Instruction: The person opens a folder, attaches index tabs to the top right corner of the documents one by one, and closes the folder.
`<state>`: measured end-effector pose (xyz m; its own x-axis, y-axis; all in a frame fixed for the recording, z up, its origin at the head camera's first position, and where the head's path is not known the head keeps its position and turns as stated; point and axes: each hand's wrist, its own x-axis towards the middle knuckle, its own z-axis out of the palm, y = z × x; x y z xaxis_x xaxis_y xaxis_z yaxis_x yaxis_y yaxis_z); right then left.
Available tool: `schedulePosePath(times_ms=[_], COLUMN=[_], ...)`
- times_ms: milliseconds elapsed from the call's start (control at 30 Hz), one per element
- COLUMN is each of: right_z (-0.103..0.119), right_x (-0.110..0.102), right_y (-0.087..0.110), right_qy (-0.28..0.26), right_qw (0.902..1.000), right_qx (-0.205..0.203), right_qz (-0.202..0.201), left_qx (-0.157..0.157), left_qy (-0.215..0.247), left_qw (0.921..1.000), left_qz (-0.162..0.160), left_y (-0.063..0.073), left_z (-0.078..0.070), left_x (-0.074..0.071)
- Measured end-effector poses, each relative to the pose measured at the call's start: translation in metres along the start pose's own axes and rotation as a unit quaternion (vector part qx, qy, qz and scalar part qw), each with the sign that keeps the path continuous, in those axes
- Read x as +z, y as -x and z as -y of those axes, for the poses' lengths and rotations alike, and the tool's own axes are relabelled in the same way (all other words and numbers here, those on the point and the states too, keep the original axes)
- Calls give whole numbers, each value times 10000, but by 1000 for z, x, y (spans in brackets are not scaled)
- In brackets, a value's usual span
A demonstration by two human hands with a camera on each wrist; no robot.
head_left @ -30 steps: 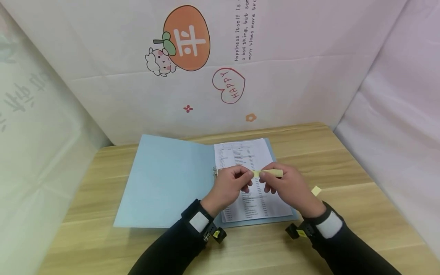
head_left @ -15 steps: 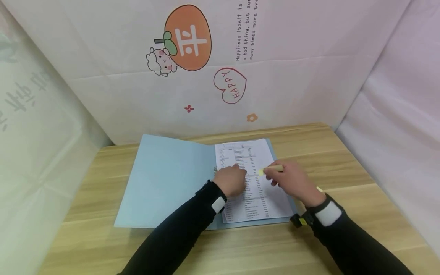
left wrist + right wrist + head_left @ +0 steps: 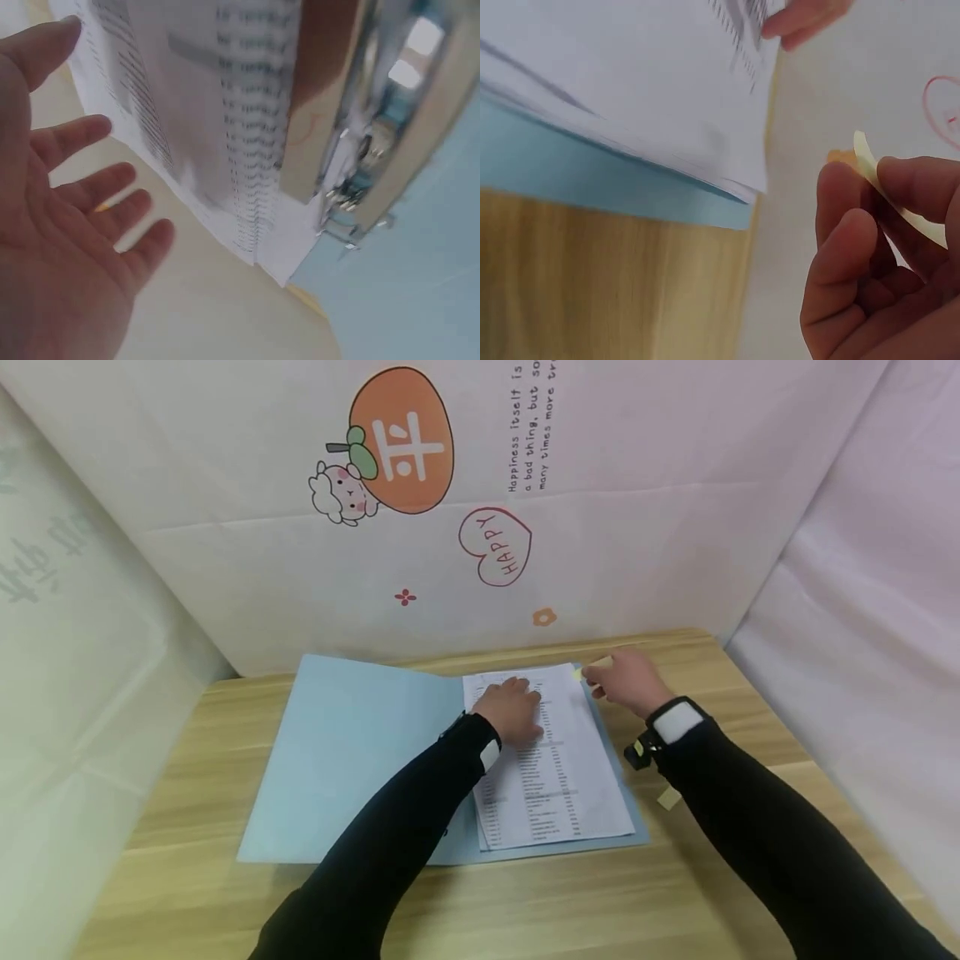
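Observation:
A light blue folder (image 3: 367, 760) lies spread on the wooden table, with printed sheets (image 3: 558, 785) stacked on its right side. Over the upper part of those sheets is my left hand (image 3: 512, 712), its fingers extended and apart in the left wrist view. My right hand (image 3: 628, 681) is by the sheets' top right corner. Between thumb and forefinger it pinches a pale yellow sticky note strip (image 3: 865, 156), whose free tip pokes out past the fingers. The folder's metal clip (image 3: 375, 142) shows beside the sheets' inner edge in the left wrist view.
Another small pale yellow paper piece (image 3: 670, 797) lies on the table (image 3: 525, 910) right of the folder, close to the right sleeve. A white printed cloth (image 3: 637, 543) hangs behind the table, and white cloth also rises along both sides.
The two hands have parted from around the strip. My left hand has moved over the upper sheets and its fingers have spread; my right hand has carried the strip up to the top right corner.

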<state>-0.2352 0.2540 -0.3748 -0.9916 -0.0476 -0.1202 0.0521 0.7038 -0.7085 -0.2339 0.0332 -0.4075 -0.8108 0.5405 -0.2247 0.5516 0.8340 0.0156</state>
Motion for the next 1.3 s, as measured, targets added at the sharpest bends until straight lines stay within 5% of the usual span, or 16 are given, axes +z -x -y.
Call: schedulePosePath(times_ms=[267, 400, 533, 800, 1300], right_z=[-2, -4, -4, -13, -31], right_x=[19, 28, 31, 33, 40], right_y=[-39, -53, -60, -72, -83], right_qy=[-232, -536, -729, -623, -798], right_qw=[9989, 9973, 9945, 9924, 9874], right_qx=[328, 476, 749, 1057, 1363], right_qz=[-245, -135, -15, 45, 100], left_qx=[342, 418, 404, 512, 464], left_qy=[285, 148, 105, 121, 93], left_qw=[9990, 9988, 9981, 9984, 9972], left_qz=[-54, 225, 446, 188, 577], left_y=[-45, -58, -62, -66, -69], left_z=[2, 3, 4, 1, -8], left_x=[-5, 4, 10, 9, -7])
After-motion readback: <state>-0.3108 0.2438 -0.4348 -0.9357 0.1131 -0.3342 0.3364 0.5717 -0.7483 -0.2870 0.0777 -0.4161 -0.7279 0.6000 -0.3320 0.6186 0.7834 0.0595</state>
